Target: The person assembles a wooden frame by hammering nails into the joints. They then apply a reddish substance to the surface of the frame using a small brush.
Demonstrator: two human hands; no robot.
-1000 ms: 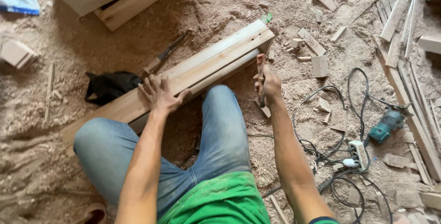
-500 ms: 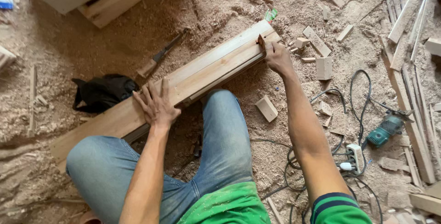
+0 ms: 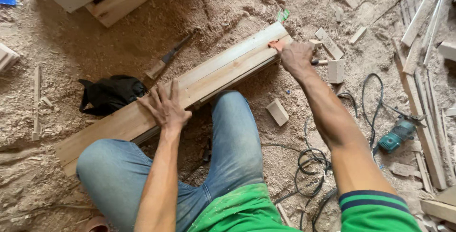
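**Pinning a long board at two points, axis running near-left to far-right**

Kneeling on a sawdust-covered floor (image 3: 228,4), the person is bracing a long wooden board (image 3: 213,77) across the knees. The board is lying diagonally: its near end is sitting at the left by the left knee, its far end is pointing up and right.

Left hand (image 3: 165,108) is pressing flat on the board's middle stretch, fingers spread, palm down, gripping nothing.

Right hand (image 3: 297,57) is working at the far-right end, closed around a small tool whose dark handle is sticking out on the right; a reddish bit (image 3: 275,45) is touching the board's top face near the end. What kind of tool it is, I cannot tell.

So the right hand is nearer the far end; the left is holding the middle.

Nearby: a loose wood block (image 3: 277,112) is lying just right of the right knee, a teal power tool (image 3: 398,134) with its cable well off to the right, a black bag (image 3: 111,93) left of the board.
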